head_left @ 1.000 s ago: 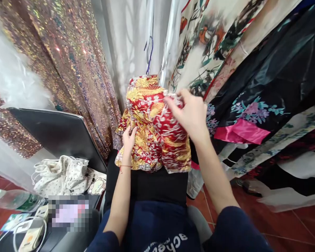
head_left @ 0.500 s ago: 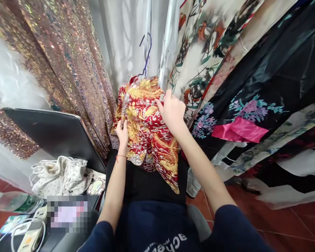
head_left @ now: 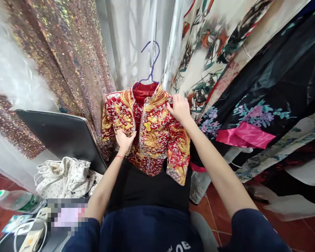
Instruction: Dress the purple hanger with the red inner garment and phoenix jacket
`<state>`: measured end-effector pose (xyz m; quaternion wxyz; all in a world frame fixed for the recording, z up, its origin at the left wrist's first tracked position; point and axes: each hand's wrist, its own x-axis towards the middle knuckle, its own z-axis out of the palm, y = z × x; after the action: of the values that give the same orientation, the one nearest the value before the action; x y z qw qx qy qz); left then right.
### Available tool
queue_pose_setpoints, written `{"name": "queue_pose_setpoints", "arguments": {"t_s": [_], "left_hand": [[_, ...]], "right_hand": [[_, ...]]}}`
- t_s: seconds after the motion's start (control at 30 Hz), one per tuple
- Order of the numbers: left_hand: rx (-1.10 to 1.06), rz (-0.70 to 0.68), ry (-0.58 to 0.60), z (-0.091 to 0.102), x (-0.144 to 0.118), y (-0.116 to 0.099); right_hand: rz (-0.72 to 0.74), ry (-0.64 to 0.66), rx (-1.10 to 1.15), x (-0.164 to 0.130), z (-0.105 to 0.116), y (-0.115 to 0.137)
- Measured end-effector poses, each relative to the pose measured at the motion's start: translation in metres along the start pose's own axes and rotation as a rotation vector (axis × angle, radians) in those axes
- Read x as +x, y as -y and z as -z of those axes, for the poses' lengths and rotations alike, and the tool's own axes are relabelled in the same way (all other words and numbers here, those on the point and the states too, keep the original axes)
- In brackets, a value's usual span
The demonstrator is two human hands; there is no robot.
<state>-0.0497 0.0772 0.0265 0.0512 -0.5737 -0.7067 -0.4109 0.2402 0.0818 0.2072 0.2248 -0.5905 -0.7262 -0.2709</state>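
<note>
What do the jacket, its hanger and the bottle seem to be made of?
Jacket: probably satin or brocade, given its red sheen and raised, metallic-looking gold embroidery. Hanger: perhaps coated wire, being thin, bent and purple. Bottle: likely glossy plastic; it is see-through.

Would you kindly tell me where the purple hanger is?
In the head view, the purple hanger is at upper centre, protruding from the top of the red jacket, before white fabric.

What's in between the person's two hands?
The head view shows the red jacket, with its front open, between the left hand and the right hand.
</note>
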Motion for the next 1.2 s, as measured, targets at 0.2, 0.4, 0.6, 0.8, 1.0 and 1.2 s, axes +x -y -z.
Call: {"name": "queue_pose_setpoints", "arguments": {"t_s": [0.2, 0.4, 0.6, 0.8, 1.0, 1.2], "left_hand": [[0.149, -0.093, 0.141, 0.002, 0.015, -0.021], [0.126, -0.059, 0.339, 0.009, -0.014, -0.035], [0.076, -0.040, 0.354, 0.023, -0.070, -0.029], [-0.002, 0.269, 0.415, 0.018, -0.099, 0.012], [-0.209, 0.248, 0.350, 0.054, -0.105, 0.030], [-0.600, 0.059, -0.001, 0.114, -0.074, -0.026]], "right_hand": [[0.239, -0.029, -0.038, 0.015, 0.021, 0.036], [0.332, -0.101, -0.004, 0.068, 0.042, 0.115], [0.293, 0.064, 0.092, 0.087, 0.025, 0.146], [0.373, 0.051, 0.136, 0.077, 0.030, 0.127], [0.350, 0.090, 0.168, 0.086, 0.028, 0.131], [0.337, 0.072, 0.242, 0.107, 0.013, 0.132]]}}
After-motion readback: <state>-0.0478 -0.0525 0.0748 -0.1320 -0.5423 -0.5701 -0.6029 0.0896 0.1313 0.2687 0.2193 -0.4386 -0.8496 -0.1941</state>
